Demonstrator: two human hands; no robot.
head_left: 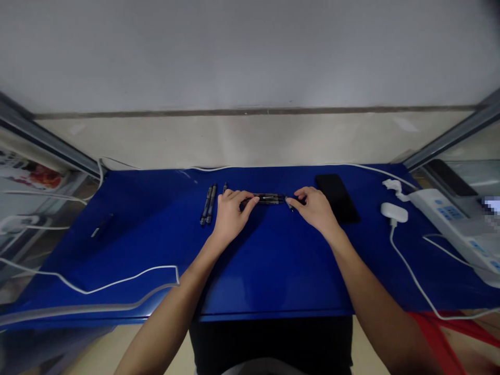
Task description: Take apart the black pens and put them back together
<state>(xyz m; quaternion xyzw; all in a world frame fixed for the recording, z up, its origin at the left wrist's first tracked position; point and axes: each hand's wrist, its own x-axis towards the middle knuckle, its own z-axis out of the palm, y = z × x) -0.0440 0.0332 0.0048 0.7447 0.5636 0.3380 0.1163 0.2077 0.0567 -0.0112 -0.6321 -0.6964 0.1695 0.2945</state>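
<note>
Several dark pens (270,198) lie side by side, crosswise, between my hands on the blue table. My left hand (233,212) is closed around their left end, thumb in front and fingers behind. At their right end my right hand (314,208) has its thumb and fingers brought together. A small dark piece (290,205) shows at the right thumb tip; its kind is too small to make out. Left of my left hand lie two more dark pens (209,204), nearly parallel. One further pen (225,187) is partly hidden behind that hand.
A black phone (338,199) lies close to my right hand. Farther right are a white charging case (394,212) on a cable and a white power strip (441,211). Another pen (102,225) and a white cable (128,282) are at left. A pale wall (250,138) borders the back.
</note>
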